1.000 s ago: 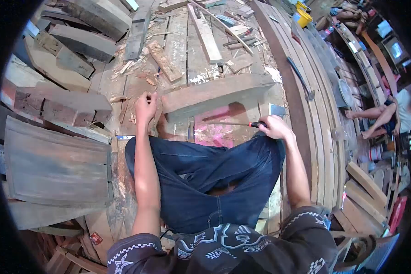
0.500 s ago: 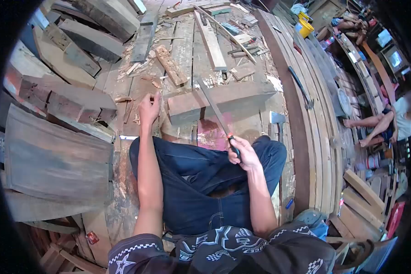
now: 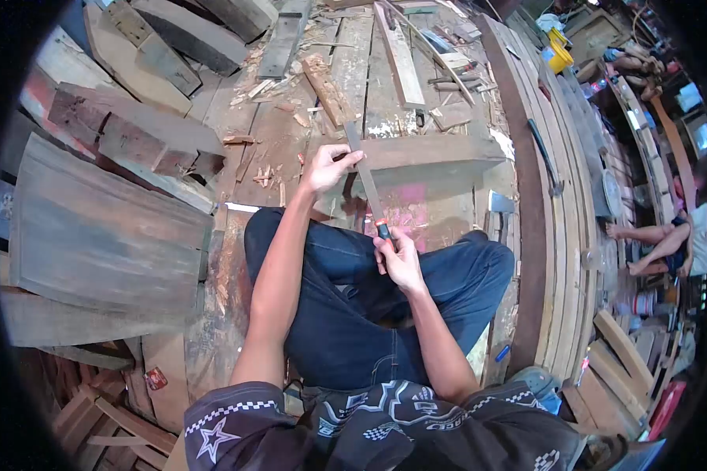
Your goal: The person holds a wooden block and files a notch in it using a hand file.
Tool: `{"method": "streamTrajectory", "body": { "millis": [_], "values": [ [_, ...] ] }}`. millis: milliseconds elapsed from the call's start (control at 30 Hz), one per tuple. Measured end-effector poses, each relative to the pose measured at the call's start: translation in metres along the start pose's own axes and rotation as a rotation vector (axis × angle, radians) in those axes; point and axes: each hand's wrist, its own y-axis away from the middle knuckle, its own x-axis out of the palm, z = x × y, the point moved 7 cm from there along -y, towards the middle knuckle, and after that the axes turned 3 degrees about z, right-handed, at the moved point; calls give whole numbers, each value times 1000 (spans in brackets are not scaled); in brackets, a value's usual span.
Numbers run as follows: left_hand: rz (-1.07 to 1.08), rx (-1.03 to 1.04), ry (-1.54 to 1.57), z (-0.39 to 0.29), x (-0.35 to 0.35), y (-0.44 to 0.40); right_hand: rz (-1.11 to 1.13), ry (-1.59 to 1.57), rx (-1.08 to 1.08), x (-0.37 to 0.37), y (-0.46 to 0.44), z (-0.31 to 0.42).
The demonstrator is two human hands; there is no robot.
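Gripping the file (image 3: 368,183) by its handle, the right hand (image 3: 401,263) points its long axis forward, slightly left, to the left hand (image 3: 325,169), whose pinch I cannot tell. Beyond the fingers spread chip-strewn floorboards (image 3: 272,130); far to their right sits a person (image 3: 672,234).

This place is a woodworking workshop: on the plank floor (image 3: 236,169) there are many wood chips (image 3: 269,174), at the left lie thick cut timbers (image 3: 126,129), at the right run long stacked boards (image 3: 562,259), and an axe (image 3: 500,202) and a hammer (image 3: 543,153) rest on the wood
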Motion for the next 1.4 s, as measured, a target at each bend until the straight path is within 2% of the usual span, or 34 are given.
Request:
{"method": "streamTrajectory", "body": {
  "millis": [100,200,267,300,400,433,533,667,733,800,833,933,967,1067,1200,1267,1300,1333,1400],
  "values": [
    [-25,-72,-84,0,-10,3,-51,233,0,-2,-3,-4],
    [-61,-92,-101,-2,-12,6,-139,562,-190,-3,-6,-3],
    [-91,-51,-107,5,-16,1,-190,594,-206,6,2,24],
    [-135,-105,-97,2,-19,4,-214,609,-214,10,5,33],
    [-183,-85,-382,9,-30,-1,-185,739,-214,12,0,31],
    [-252,-54,-575,-2,-35,3,-135,743,-208,15,-2,28],
    [-458,-42,-810,-7,-63,10,-97,682,-202,26,1,29],
    [-465,-55,-882,5,-97,13,-76,862,-391,33,-3,10],
    [-169,-179,-905,25,-93,9,-114,1008,-358,44,0,9],
    [98,-217,-944,40,-76,11,-36,1097,-178,53,-6,0],
    [175,-422,-937,21,-62,18,-31,1104,-170,56,-11,2],
    [119,-317,-981,21,-55,9,-17,1068,-157,57,-44,16],
    [86,-339,-932,22,-55,9,-46,1072,-219,54,-60,14],
    [86,-210,-885,28,-57,2,-32,1061,-215,51,-83,16],
    [20,-125,-971,31,-65,-1,-44,1036,-239,44,-27,16],
    [10,-37,-1030,30,-62,-2,-17,1052,-171,40,-19,9],
    [92,-4,-1022,25,-61,-6,0,1062,-123,35,-15,2],
    [14,52,-985,21,-62,-3,7,1060,-123,32,-16,-1],
    [66,-160,-981,26,-65,-4,1,1035,-152,34,-47,4]
  ]
}}
